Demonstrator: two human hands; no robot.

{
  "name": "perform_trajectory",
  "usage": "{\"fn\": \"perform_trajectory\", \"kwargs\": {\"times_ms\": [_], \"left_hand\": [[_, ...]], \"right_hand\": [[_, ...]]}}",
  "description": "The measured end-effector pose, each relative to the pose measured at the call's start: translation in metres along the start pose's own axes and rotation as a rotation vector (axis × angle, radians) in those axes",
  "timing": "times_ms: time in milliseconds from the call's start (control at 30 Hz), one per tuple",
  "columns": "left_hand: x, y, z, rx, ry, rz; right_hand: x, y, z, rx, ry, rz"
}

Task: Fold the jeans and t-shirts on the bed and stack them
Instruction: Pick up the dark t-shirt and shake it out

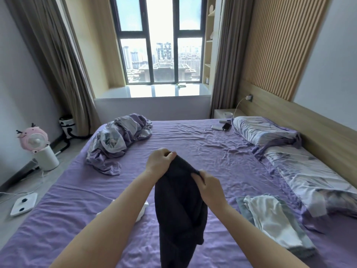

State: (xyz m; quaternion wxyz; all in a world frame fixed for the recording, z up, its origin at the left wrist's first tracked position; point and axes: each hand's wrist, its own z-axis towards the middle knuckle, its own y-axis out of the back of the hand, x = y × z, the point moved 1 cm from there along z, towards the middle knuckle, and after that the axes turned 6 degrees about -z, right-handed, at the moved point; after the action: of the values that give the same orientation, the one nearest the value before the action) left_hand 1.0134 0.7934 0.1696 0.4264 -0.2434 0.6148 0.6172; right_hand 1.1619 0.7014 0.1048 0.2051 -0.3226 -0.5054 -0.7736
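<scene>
A dark navy garment (179, 206) hangs in the air over the middle of the purple bed (193, 144). My left hand (159, 161) pinches its top edge on the far side. Closer to me, my right hand (209, 183) grips the same top edge. The cloth droops in loose folds down to the bottom of the view. A white garment (142, 211) lies on the sheet behind my left forearm, mostly hidden. To the right, a white piece (270, 215) rests on a grey-green piece (301, 242), both flat on the bed.
A crumpled purple and grey blanket (117, 138) lies at the far left of the bed. Pillows (262, 130) line the right side by the headboard. A phone (226, 126) and a power bank (216, 127) lie near them. On the floor at left stands a pink fan (35, 141).
</scene>
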Motion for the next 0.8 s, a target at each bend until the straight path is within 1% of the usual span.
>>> {"fn": "perform_trajectory", "kwargs": {"times_ms": [33,67,100,133,167,200,233,267,300,333,400,467,533,633,700,800], "left_hand": [[0.006,0.005,-0.007,-0.094,-0.045,0.094],[0.012,0.007,-0.019,-0.2,-0.12,0.133],[0.018,0.005,-0.032,-0.291,-0.224,0.13],[0.023,0.001,-0.046,-0.324,-0.305,0.099],[0.026,-0.006,-0.06,-0.279,-0.336,0.04],[0.029,-0.014,-0.071,-0.171,-0.307,-0.017],[0.032,-0.023,-0.078,-0.04,-0.243,-0.039],[0.036,-0.033,-0.082,0.083,-0.185,-0.012],[0.039,-0.042,-0.084,0.173,-0.15,0.031],[0.039,-0.048,-0.085,0.213,-0.121,0.049],[0.037,-0.053,-0.085,0.193,-0.058,-0.02],[0.036,-0.057,-0.085,0.184,0.0,-0.182],[0.034,-0.061,-0.088,0.211,0.051,-0.365],[0.031,-0.067,-0.088,0.19,0.112,-0.468],[0.029,-0.069,-0.085,0.156,0.12,-0.433],[0.035,-0.07,-0.082,0.056,0.111,-0.225]], "right_hand": [[0.002,0.002,0.002,-0.002,0.003,-0.008],[0.004,0.005,0.005,-0.008,0.014,-0.012],[0.007,0.007,0.007,-0.017,0.022,-0.008],[0.011,0.009,0.01,-0.026,0.029,-0.002],[0.015,0.011,0.012,-0.032,0.038,0.007],[0.018,0.013,0.015,-0.034,0.047,0.019],[0.022,0.015,0.018,-0.028,0.052,0.041],[0.026,0.017,0.019,-0.013,0.046,0.08],[0.029,0.019,0.02,0.007,0.026,0.141],[0.03,0.022,0.021,0.022,-0.008,0.218],[0.028,0.03,0.022,0.014,-0.096,0.352],[0.021,0.037,0.018,-0.026,-0.144,0.382],[0.009,0.04,0.001,-0.037,-0.155,0.336],[-0.012,0.025,-0.047,0.01,-0.077,0.126],[-0.025,0.01,-0.075,0.064,-0.059,0.025],[-0.042,0.003,-0.093,0.048,-0.037,0.042]]}}
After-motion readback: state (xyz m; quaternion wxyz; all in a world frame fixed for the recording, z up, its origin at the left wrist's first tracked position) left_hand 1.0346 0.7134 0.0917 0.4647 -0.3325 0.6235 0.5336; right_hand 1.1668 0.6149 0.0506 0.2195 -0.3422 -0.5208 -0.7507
